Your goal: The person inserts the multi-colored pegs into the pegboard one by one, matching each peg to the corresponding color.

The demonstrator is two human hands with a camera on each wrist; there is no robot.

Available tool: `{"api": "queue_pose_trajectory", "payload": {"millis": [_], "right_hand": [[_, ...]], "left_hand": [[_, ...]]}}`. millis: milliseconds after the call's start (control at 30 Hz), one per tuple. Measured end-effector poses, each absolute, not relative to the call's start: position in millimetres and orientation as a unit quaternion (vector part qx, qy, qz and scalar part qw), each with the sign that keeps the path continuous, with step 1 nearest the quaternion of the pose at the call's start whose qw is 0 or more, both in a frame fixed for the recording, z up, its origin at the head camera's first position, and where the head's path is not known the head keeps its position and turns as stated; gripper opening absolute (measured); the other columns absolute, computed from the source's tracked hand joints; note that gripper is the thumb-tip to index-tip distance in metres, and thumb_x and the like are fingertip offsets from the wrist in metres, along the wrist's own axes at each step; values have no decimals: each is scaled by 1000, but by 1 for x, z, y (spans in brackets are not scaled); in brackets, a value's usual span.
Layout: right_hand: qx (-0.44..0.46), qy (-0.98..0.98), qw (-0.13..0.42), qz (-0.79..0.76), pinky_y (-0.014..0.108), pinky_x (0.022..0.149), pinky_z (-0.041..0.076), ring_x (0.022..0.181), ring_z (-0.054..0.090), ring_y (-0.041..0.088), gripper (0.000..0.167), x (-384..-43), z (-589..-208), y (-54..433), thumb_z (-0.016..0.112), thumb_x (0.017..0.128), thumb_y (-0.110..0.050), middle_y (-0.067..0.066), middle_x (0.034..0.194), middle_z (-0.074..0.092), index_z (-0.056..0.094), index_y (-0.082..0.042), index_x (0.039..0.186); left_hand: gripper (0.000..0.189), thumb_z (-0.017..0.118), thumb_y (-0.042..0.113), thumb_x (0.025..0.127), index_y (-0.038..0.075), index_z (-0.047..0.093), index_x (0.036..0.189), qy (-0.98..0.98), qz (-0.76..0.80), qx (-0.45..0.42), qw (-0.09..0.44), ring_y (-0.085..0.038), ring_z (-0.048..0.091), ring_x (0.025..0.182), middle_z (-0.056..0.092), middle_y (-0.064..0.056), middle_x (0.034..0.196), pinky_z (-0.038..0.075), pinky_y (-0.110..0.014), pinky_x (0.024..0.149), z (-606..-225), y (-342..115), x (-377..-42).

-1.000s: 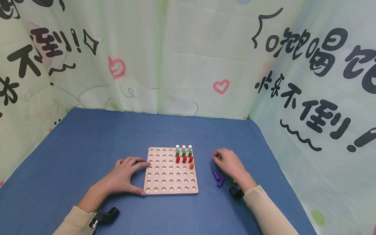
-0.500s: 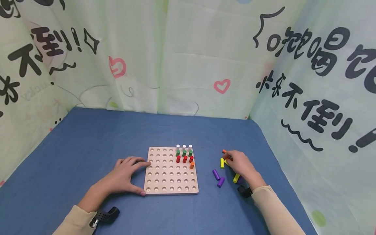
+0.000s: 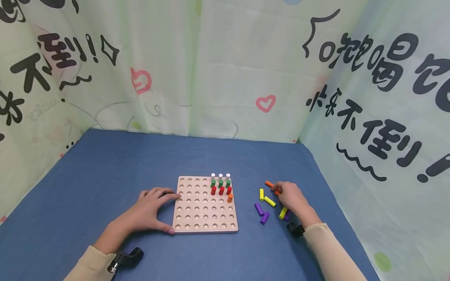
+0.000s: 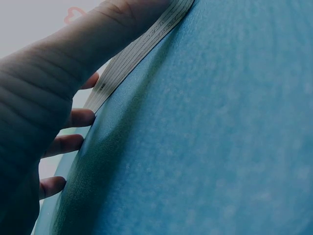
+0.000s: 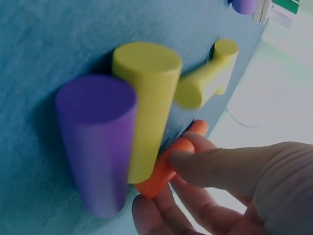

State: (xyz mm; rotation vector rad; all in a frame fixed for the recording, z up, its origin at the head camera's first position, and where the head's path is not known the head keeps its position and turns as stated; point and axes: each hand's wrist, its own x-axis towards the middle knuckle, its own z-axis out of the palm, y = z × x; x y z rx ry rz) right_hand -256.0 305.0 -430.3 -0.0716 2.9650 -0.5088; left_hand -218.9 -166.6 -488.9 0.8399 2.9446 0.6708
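Observation:
In the head view, a pale wooden pegboard (image 3: 195, 208) lies flat on the blue cloth. My left hand (image 3: 149, 212) rests at its left side, thumb at the near corner and index fingertip on the edge. Right of the board, my right hand (image 3: 290, 196) pinches an orange peg (image 5: 159, 176) between thumb and fingers, low over the cloth. Another orange peg (image 3: 268, 183) lies just beyond the fingertips. Nearby lie yellow pegs (image 3: 270, 201) and purple pegs (image 3: 258, 209), one purple peg partly hidden by the wrist.
White pegs (image 3: 220, 176), green pegs (image 3: 220, 183) and red pegs (image 3: 221, 191) stand in the board's far right holes, three of each. A single orange peg (image 3: 230, 198) stands in front of them. Printed curtains (image 3: 225, 78) surround the cloth (image 3: 140, 156).
My right hand has shifted right, leaving two yellow pegs lying on the cloth to its left, and its fingers have come onto an orange peg. The left hand and board have stayed put.

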Motion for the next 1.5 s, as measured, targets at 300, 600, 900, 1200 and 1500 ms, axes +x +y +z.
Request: {"api": "queue_pose_trajectory", "payload": {"millis": [300,600,900,1200,1500], "right_hand": [[-23,986,20,-165,49,82,53,97,62,34,28,-253,-428,302,58,95,6,24,116,67,74,-1,117],[-36,982,2,-185,42,74,53,91,62,30,22,-247,-420,284,64,97,0,19,111,68,74,-3,116],[-44,976,3,-214,40,76,56,87,63,22,20,-244,-413,264,67,97,-3,13,106,69,73,-3,117],[-27,967,-34,-252,39,77,59,83,67,20,10,-242,-412,240,73,98,-16,6,99,73,73,-9,105],[-30,958,-58,-280,31,64,53,74,64,15,9,-239,-410,213,76,96,-22,2,93,73,72,-15,93]], "left_hand": [[108,70,92,61,32,55,149,941,213,262,8,-28,45,137,54,-2,146,31,-61,101,-487,-167,-218],[108,68,94,60,34,55,149,941,213,264,7,-26,45,137,53,1,147,31,-60,101,-492,-167,-218],[109,69,93,60,34,54,149,940,214,265,9,-26,45,138,53,0,147,31,-59,101,-491,-166,-218],[109,68,94,59,34,54,149,941,211,263,8,-26,45,137,53,1,147,31,-60,101,-492,-166,-218],[109,67,95,59,35,54,149,942,209,262,5,-27,44,138,53,0,146,31,-61,101,-491,-166,-219]]}}
